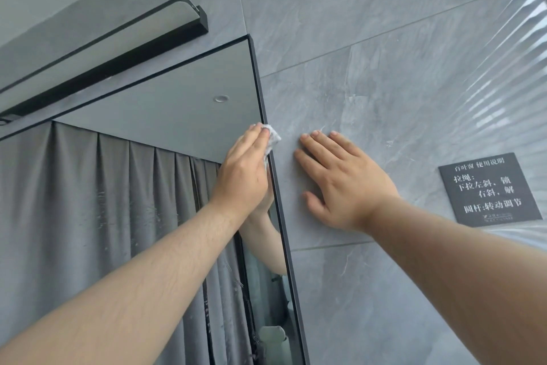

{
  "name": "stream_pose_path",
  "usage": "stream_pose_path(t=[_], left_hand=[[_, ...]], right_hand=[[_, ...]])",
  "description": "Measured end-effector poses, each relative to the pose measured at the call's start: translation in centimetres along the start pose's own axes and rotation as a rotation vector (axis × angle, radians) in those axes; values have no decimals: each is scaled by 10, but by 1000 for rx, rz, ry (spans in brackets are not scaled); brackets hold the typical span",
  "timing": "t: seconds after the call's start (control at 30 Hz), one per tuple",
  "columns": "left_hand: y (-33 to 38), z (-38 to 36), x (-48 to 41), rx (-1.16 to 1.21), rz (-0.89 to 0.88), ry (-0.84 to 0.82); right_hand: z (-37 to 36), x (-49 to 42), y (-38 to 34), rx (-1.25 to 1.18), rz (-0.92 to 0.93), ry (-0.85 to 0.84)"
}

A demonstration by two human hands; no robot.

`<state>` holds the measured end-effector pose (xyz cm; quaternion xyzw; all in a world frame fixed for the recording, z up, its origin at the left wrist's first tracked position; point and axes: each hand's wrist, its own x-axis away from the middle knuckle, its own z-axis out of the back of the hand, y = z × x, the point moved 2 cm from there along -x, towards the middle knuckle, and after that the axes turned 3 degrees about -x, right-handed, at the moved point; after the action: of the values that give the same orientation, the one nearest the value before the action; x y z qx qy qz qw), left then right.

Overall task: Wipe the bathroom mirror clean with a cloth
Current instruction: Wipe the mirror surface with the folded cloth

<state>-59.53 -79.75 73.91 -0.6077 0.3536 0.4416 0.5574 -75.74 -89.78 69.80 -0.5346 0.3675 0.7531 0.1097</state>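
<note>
A black-framed mirror [165,116] fills the left of the head view and reflects grey curtains and a ceiling. My left hand [244,171] presses a small white cloth [273,138] with straight fingers against the mirror's right edge, high up; the cloth sticks out past my fingertips over the frame. Most of the cloth is hidden under the hand. My right hand [340,182] lies flat, fingers spread, on the grey wall tile just right of the mirror frame and holds nothing.
A black bar lamp [118,48] hangs on the wall above the mirror. A dark sign [488,188] with white writing is fixed to the tile wall [384,54] at the right. Window blinds [515,48] run along the far right.
</note>
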Motion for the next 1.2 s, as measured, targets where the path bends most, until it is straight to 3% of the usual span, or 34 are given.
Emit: stream_pose_path(t=[0.37, 0.9, 1.2], left_hand=[[-18, 0, -109, 67, 300, 84], [16, -9, -31, 31, 238, 111], [-17, -5, -115, -31, 237, 80]], right_hand=[[0, -1, 0, 27, -2, -19], [1, -1, -1, 20, -3, 4], [1, -1, -1, 25, -7, 1]])
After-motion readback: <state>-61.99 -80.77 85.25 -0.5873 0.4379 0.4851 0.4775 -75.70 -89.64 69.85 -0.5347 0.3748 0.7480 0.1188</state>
